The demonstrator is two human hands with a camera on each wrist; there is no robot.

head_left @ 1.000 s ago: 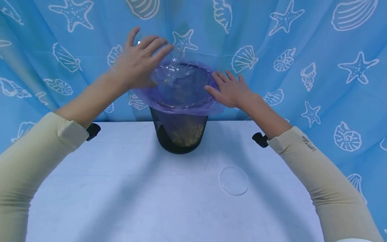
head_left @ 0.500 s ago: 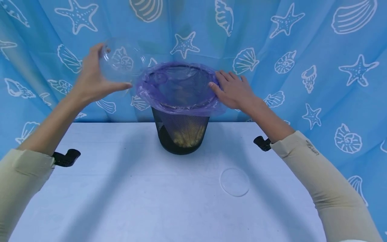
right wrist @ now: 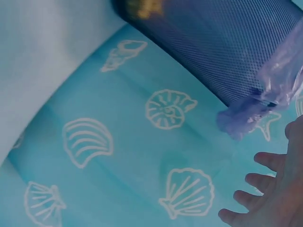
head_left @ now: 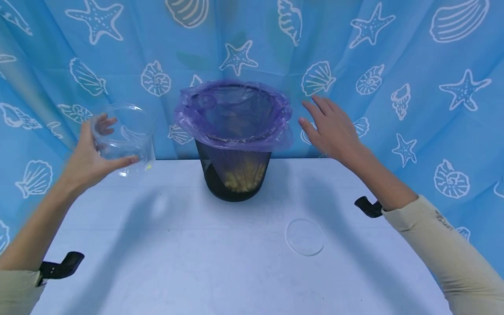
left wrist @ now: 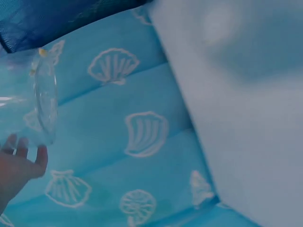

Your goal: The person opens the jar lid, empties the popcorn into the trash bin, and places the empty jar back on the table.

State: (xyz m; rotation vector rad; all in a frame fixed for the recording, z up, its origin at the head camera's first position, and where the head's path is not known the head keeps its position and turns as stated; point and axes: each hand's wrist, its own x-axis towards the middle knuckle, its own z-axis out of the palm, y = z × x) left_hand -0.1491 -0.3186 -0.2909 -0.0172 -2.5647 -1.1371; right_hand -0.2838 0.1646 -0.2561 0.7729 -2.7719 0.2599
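Observation:
In the head view my left hand (head_left: pixel 88 159) grips a clear plastic jar (head_left: pixel 143 146) by its side, thumb in front and fingers behind. The jar is upright with its open mouth up, and a small yellow bit shows near its bottom. The left wrist view shows the same jar (left wrist: pixel 21 94) with yellow specks at its base edge. My right hand (head_left: pixel 332 129) is held in the air to the right of a black mesh wastebasket (head_left: pixel 210 168), fingers spread and nothing in them. A purple bin bag (head_left: pixel 189 116) lines the basket and folds over its rim.
Yellowish pieces (head_left: pixel 244 177) show through the mesh at the basket's bottom. A clear round lid (head_left: pixel 304 237) lies flat on the white table (head_left: pixel 220 271), right of centre. A blue curtain (head_left: pixel 267 52) with shell prints hangs behind the table.
The left hand has carried the jar from over the basket's mouth to the left and down, turning it upright. The right hand has left the basket's rim and moved right.

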